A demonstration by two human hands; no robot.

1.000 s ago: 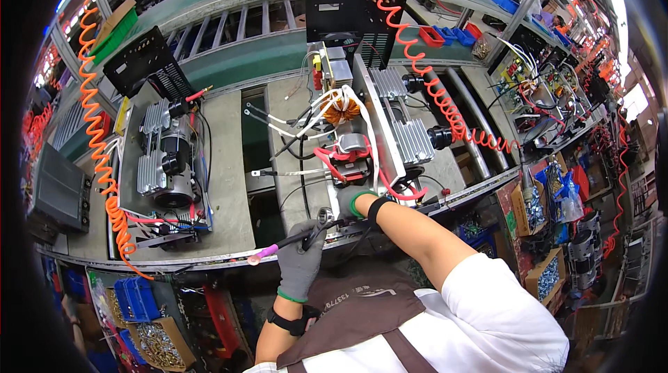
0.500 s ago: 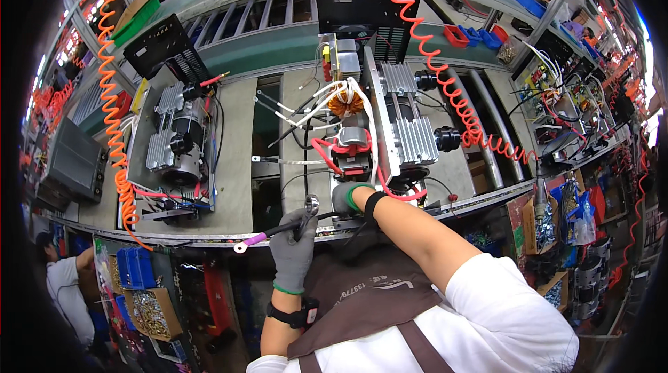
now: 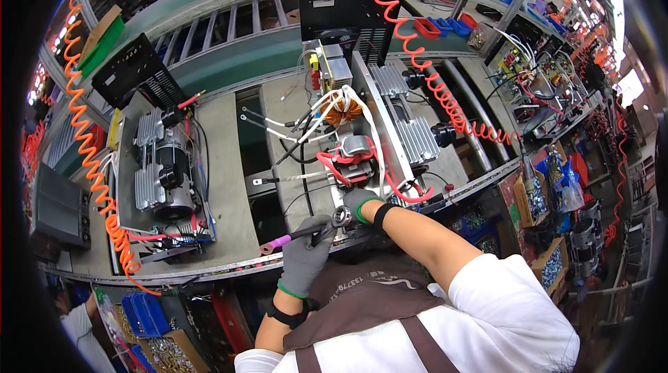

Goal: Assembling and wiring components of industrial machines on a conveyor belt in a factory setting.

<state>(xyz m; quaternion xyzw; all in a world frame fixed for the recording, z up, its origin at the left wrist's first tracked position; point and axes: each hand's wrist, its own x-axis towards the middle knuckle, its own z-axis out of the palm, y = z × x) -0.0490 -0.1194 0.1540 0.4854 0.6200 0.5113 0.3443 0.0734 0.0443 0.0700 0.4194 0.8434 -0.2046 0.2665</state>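
My left hand, in a grey glove, is closed on a wrench whose ring end points up and to the right. A black cable runs through the same hand, its purple sleeve and ring lug sticking out to the left. My right hand, also gloved, reaches to the front of the middle machine, close by the wrench's ring. Its fingertips are hidden, so its grip does not show. Just beyond stand a transformer with red leads, a copper-wound coil and a finned compressor.
A similar machine stands left on the bench; an opened unit with circuit boards lies far right. Orange coiled hoses hang at both sides. Boxes of screws sit below the bench's front edge. Rollers show beside the middle machine.
The view has shifted and tilted. My left hand has brought the wrench rightward, closer to my right hand, and its ring end now leans right. My right hand stays at the machine's front.
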